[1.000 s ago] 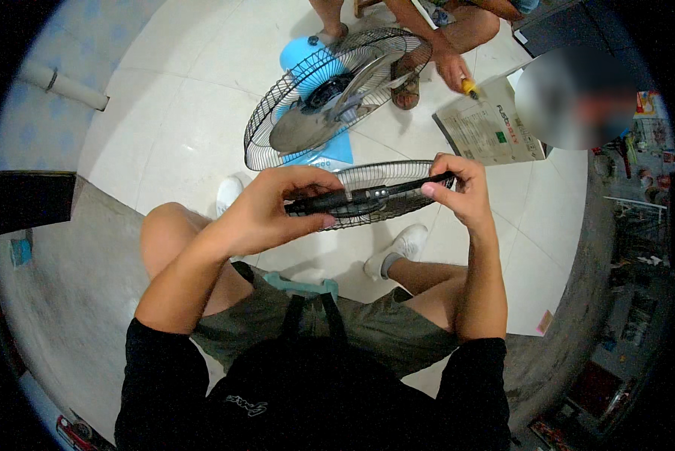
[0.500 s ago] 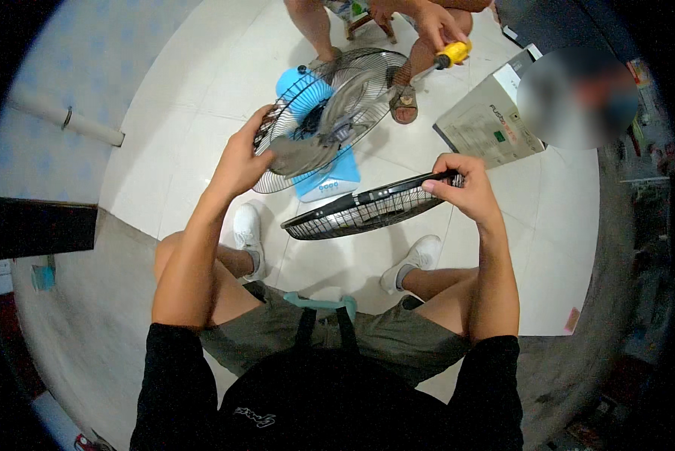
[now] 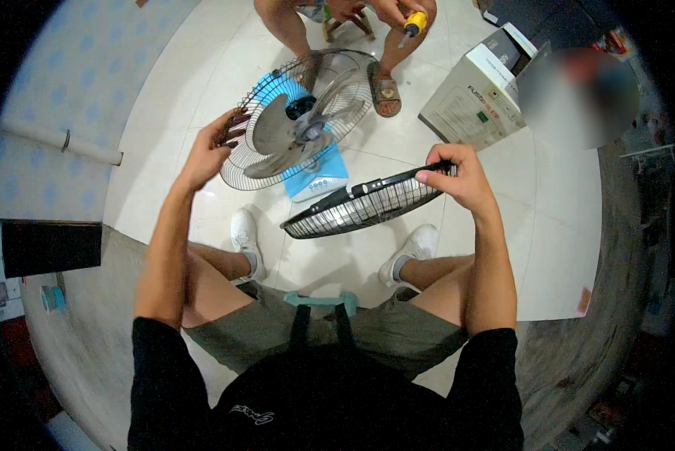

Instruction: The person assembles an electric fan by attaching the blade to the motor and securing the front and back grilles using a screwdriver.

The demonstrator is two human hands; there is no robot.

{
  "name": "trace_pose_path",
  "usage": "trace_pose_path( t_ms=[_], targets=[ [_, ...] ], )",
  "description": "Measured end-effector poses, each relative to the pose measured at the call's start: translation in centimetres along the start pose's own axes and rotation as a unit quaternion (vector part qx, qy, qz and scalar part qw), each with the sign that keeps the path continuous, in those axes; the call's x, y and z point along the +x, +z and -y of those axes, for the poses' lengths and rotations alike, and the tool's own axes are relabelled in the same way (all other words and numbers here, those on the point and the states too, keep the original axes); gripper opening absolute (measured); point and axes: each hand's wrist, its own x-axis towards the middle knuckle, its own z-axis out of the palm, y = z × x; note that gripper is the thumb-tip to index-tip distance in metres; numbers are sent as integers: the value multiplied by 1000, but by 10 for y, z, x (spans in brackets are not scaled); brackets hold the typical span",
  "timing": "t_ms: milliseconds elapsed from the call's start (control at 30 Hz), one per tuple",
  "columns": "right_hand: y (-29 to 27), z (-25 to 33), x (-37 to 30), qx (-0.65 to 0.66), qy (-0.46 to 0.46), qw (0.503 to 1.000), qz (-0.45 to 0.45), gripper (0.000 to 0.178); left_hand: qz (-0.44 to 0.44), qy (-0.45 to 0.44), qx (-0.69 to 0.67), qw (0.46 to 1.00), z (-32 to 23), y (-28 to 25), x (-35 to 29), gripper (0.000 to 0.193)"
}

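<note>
My left hand (image 3: 208, 154) is closed on the left rim of the rear wire guard (image 3: 236, 177) of a fan, its fingertips behind the wires. Grey fan blades (image 3: 273, 128) sit in that guard, tilted up toward me. Behind them is the blue motor housing (image 3: 277, 89), and the blue base (image 3: 316, 184) with buttons stands on the floor. In my right hand (image 3: 461, 177) is the black front fan grille (image 3: 367, 204), pinched at its right end and held nearly edge-on, apart from the fan.
Across from me a seated person's hand (image 3: 388, 10) holds a yellow screwdriver (image 3: 415, 25); their sandalled foot (image 3: 386, 94) is beside the fan. An open carton (image 3: 472, 101) stands at the right. My white shoes (image 3: 243, 231) flank the floor below the grille. A pipe (image 3: 59, 135) runs along the left wall.
The fan head has shifted left with my left hand and its blades face me more. The other person's screwdriver has moved up and left, away from the fan. My right hand still holds the grille.
</note>
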Motion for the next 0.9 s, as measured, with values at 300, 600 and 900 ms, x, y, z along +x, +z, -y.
trace_pose_path(
  t_ms=[300,600,900],
  targets=[
    [12,5,-13,29,24,999,18,32,121,-38,-43,991,-20,-58,2,89],
    [59,41,10,98,37,994,14,27,187,-3,-3,982,-18,-55,-17,93],
    [83,57,50,140,36,989,-46,18,179,33,109,977,-17,-56,-36,91]
  ],
)
